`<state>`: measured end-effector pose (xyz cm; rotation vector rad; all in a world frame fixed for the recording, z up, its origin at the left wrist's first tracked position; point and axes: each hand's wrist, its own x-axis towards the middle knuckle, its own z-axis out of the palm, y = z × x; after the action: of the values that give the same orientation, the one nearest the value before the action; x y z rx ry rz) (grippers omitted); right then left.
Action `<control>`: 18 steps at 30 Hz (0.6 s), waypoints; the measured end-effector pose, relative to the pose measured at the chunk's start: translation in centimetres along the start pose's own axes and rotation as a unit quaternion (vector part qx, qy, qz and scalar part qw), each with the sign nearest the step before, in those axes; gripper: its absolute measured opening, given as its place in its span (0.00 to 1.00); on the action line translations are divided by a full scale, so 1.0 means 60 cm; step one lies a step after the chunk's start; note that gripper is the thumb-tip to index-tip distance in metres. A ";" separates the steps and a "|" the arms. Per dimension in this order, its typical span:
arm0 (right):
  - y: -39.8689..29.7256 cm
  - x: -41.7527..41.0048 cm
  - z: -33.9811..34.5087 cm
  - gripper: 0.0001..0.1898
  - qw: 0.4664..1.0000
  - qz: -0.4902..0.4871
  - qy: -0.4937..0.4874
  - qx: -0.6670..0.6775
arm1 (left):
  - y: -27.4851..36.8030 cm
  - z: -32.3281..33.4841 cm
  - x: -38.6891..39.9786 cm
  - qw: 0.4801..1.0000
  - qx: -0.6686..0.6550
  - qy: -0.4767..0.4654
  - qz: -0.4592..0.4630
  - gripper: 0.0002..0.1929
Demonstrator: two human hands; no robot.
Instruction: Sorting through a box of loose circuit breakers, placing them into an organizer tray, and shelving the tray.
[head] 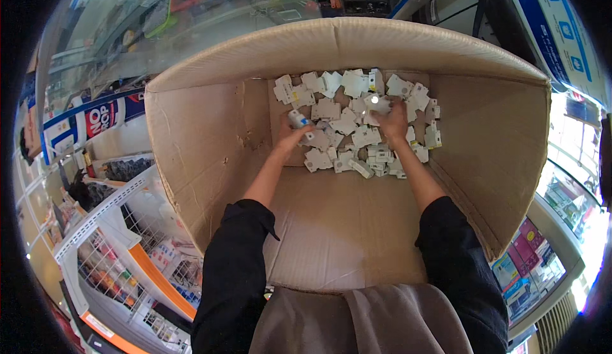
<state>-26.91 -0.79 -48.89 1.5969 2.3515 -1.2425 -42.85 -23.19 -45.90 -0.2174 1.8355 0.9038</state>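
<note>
A deep cardboard box stands open before me, and both my arms reach down into it. Many white miniature circuit breakers lie loosely scattered over its bottom, most of them on their sides. My left hand grips one circuit breaker with a blue part on its front, at the left of the spread. Toward the right, my right hand has its fingers around another white piece, which shines with glare. The fingers partly cover that piece, so its front cannot be made out.
The tall box walls surround my forearms. Beyond the far wall is a glass display case with goods inside. A wire shelf rack with orange edging stands left, and another glass case with packages stands right.
</note>
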 end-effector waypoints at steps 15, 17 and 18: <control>0.053 0.003 0.010 0.31 0.989 -0.105 -0.088 -0.053 | -0.055 -0.045 0.020 0.990 0.075 0.097 0.070 0.41; 0.073 0.013 -0.013 0.31 0.981 -0.129 -0.135 -0.045 | -0.052 -0.029 0.022 0.986 0.106 0.062 0.115 0.39; 0.085 0.014 -0.032 0.31 0.979 -0.098 -0.164 -0.066 | -0.052 -0.021 0.019 0.983 0.103 0.065 0.136 0.39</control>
<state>-22.51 1.81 -50.94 1.0503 2.3594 -1.2397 -42.64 -25.92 -48.13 0.1089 2.1004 0.8916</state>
